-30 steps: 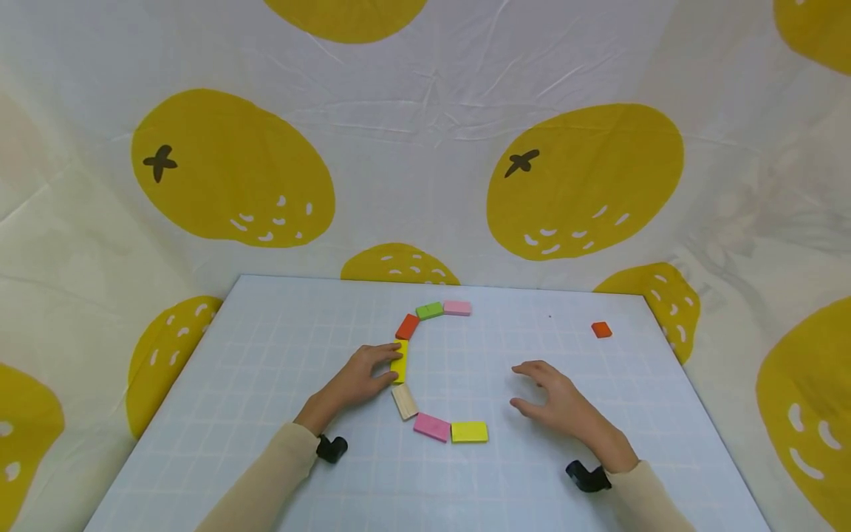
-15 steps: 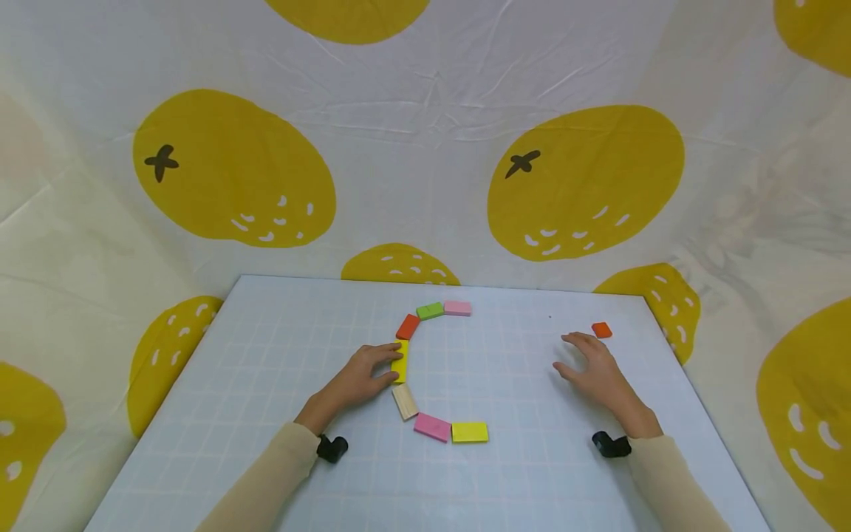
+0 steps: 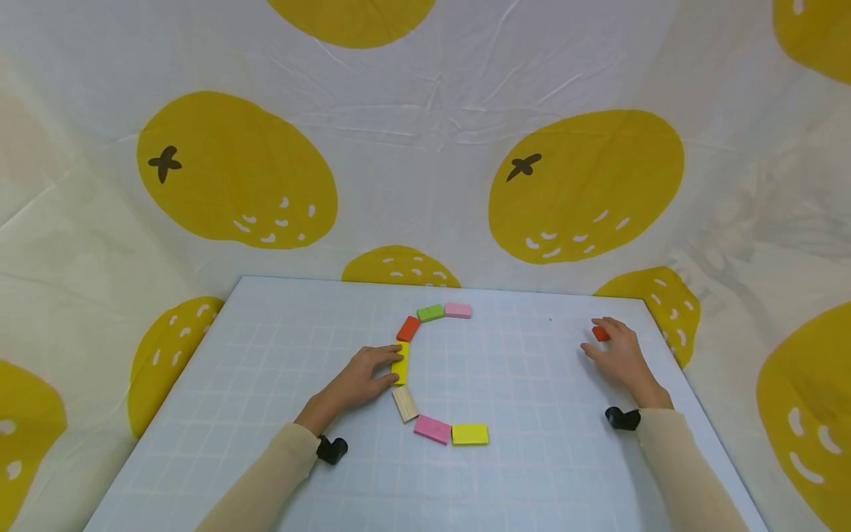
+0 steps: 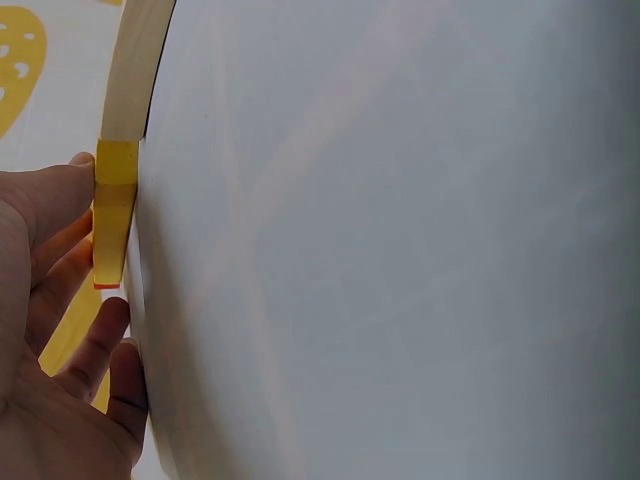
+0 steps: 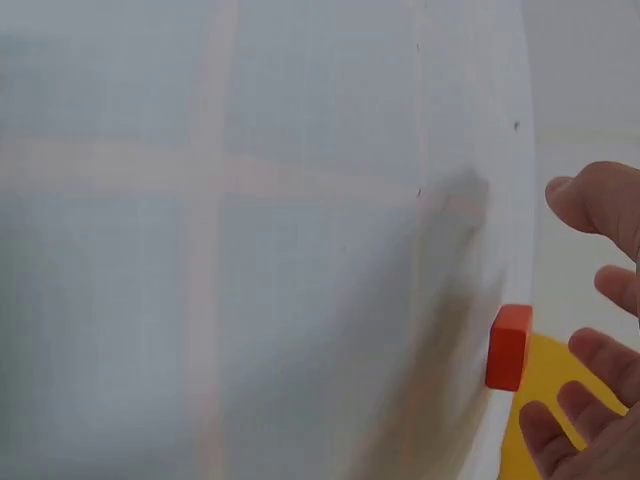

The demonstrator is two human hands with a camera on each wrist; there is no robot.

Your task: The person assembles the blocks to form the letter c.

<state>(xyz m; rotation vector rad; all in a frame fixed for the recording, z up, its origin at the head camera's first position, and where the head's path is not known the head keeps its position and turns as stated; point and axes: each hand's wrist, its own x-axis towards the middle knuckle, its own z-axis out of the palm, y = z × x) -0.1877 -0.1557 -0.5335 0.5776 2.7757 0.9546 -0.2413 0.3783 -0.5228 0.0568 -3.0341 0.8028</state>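
My left hand (image 3: pixel 362 375) rests its thumb and fingertips on a flat yellow wooden block (image 3: pixel 402 367) in the middle of a curved row. From close by, in the left wrist view, the thumb lies against the upper face of this yellow block (image 4: pixel 117 205). Touching its lower end is a plain wood block (image 3: pixel 405 404); above it comes a red block (image 3: pixel 408 328). On the right, my right hand (image 3: pixel 620 356) is over a small orange-red block (image 3: pixel 600 334), fingers spread and partly covering it. The right wrist view has that orange-red block (image 5: pixel 510 347) between thumb and fingers, with gaps around it.
The row continues with a green block (image 3: pixel 431 312) and a light pink block (image 3: pixel 458 310) at the far end. Nearer are a pink block (image 3: pixel 433 429) and another yellow block (image 3: pixel 470 434). The white gridded table (image 3: pixel 532 473) meets a fruit-patterned cloth (image 3: pixel 412 170) behind.
My right hand has moved right and away from me, from beside the row to over the orange-red block. The left hand stays on the yellow block.
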